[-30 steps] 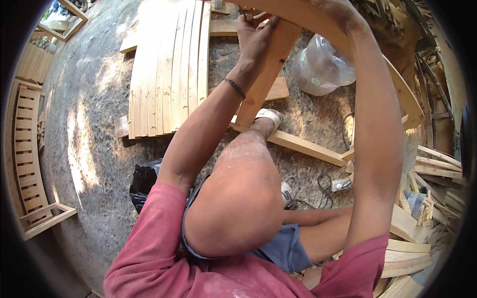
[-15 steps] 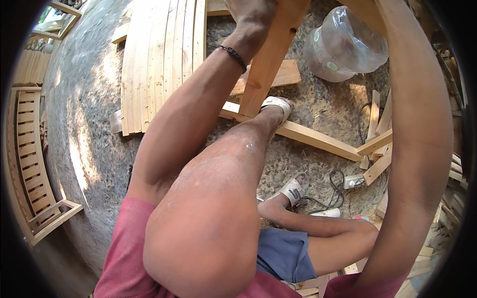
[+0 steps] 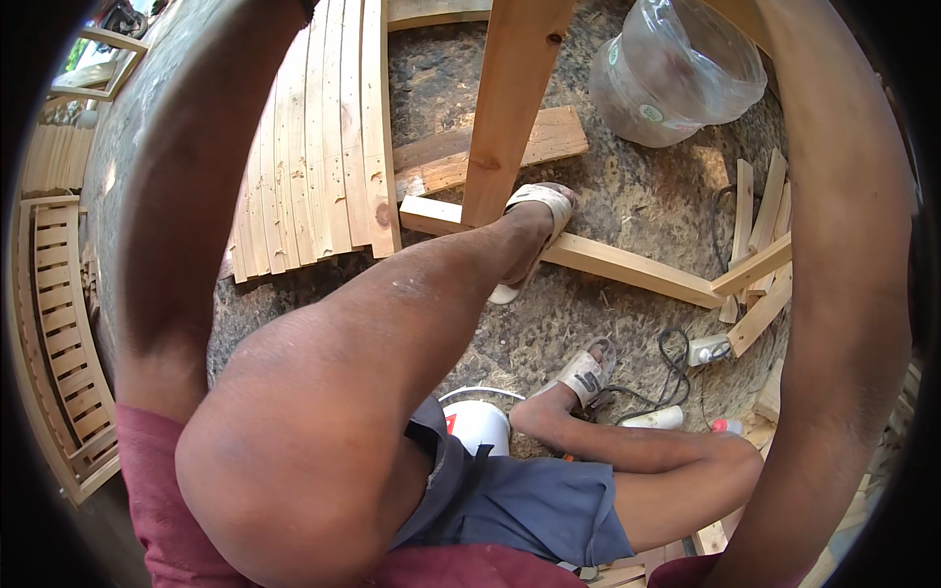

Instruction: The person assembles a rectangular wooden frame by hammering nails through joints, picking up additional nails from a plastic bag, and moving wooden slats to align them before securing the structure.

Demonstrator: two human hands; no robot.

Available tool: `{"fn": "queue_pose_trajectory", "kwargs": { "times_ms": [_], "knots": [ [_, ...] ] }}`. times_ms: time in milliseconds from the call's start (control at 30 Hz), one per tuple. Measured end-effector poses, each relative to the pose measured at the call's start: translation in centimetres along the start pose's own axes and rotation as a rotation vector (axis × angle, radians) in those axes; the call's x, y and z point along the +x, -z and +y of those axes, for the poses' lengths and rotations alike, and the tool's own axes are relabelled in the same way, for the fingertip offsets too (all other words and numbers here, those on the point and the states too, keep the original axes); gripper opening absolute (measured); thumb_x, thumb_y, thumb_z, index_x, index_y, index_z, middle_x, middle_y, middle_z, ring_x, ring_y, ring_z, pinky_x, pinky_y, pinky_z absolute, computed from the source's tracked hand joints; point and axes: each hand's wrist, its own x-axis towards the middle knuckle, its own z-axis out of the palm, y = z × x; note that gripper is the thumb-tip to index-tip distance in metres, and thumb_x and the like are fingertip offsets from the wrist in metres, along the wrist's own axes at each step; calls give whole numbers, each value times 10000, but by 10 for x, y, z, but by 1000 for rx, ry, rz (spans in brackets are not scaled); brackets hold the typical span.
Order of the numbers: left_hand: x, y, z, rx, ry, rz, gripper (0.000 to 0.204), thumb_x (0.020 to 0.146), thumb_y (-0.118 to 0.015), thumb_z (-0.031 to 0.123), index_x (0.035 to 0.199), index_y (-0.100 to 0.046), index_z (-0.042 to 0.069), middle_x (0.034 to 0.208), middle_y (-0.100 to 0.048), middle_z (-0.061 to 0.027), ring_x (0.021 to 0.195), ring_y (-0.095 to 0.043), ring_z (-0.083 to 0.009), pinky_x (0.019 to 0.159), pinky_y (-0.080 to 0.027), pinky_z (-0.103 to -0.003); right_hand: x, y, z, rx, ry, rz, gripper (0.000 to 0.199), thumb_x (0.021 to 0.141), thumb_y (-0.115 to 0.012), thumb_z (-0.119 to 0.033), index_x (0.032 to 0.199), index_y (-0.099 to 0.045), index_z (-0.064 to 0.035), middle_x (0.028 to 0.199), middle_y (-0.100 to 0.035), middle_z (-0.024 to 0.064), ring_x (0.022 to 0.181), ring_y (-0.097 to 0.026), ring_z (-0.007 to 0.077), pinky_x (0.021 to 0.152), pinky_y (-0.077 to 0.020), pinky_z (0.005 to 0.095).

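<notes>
Both my hands are beyond the upper edge, so what they hold or touch is hidden. My left forearm (image 3: 186,157) rises along the left side, with a sliver of dark bracelet at the top edge. My right forearm (image 3: 848,176) reaches up along the right side. Between them, a wide wooden plank (image 3: 515,93) extends from the top edge to a long wooden bar (image 3: 632,269) near the floor. My sandalled foot (image 3: 544,206) rests against that bar beside the plank. Left of the plank lies a panel of pale wooden slats (image 3: 323,157).
A clear plastic bag (image 3: 676,73) stands at the upper right. A short board (image 3: 544,137) lies behind the plank. Loose sticks (image 3: 760,225), a power socket (image 3: 708,350) with black cable, and a white bucket (image 3: 478,426) are nearby. A slatted wooden frame (image 3: 69,333) stands far left.
My left hand has moved up and left, off the plank's visible part and out of view. The bent knee has swung left, uncovering the white bucket.
</notes>
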Motion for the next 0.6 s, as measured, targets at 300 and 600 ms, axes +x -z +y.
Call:
{"fn": "queue_pose_trajectory", "kwargs": {
  "times_ms": [300,600],
  "knots": [
    [43,-65,-3,-118,151,16,124,806,-681,294,885,-730,212,867,-691,55,759,-606,-42,728,-491,-214,-15,1,-9,-77,-2,88,213,897,-696,-240,945,-656,-35,867,-667,55,817,-631,140,699,-496,303],
    [-12,18,11,33,-161,-236,162,784,-706,307,909,-707,205,867,-689,42,766,-613,-71,730,-494,-237,-85,-34,14,-230,82,868,196,903,-660,-213,838,-631,-30,753,-635,32,735,-611,124,611,-477,306]
  ]
}}
